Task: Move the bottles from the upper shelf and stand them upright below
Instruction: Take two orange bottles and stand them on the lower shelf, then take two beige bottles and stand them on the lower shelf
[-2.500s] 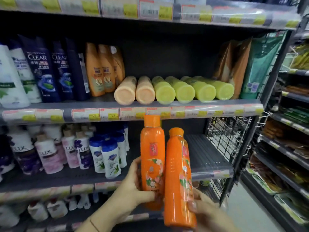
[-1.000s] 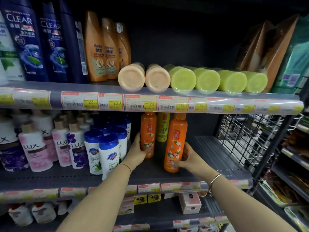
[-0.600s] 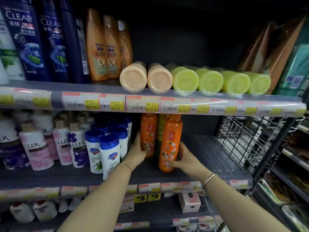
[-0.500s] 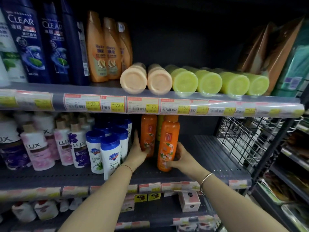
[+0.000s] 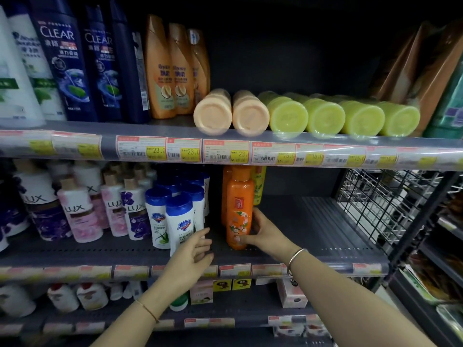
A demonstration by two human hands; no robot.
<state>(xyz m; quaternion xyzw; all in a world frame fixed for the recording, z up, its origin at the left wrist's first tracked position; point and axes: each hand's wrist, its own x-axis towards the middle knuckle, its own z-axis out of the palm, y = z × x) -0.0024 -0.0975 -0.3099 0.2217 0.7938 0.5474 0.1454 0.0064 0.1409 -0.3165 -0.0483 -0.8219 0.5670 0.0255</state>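
A: What is the right hand (image 5: 263, 234) doing?

B: It wraps around the lower half of an orange bottle (image 5: 239, 209), fingers curled onto its glossy flowered label. The bottle stands upright on the lower shelf (image 5: 313, 249), a dark grey perforated metal deck. A thin metal bangle (image 5: 295, 259) circles that wrist.

A: And the left hand (image 5: 193, 251)?

B: Free, fingers loosely spread, holding nothing. It hovers at the shelf's front edge, just beside a white bottle with a blue cap (image 5: 181, 221).

A: Anything behind the orange one?

B: A second orange bottle (image 5: 224, 196) stands close behind on its left, and a yellow-green bottle (image 5: 259, 186) behind on its right. Both are partly hidden, so I cannot tell whether they touch it.

A: What remains above?

B: On the upper shelf (image 5: 155, 127) two peach bottles (image 5: 231, 112) and four lime-green bottles (image 5: 343, 113) lie on their sides, round flat bases facing out, packed side by side. They look like smooth plastic cylinders.

A: What crowds the area?

B: Pale Lux bottles (image 5: 80, 216) with tan caps fill the left of the lower shelf. A black wire basket (image 5: 380, 204) closes its right end. Price tags (image 5: 225, 154) under a clear strip line the shelf edges.
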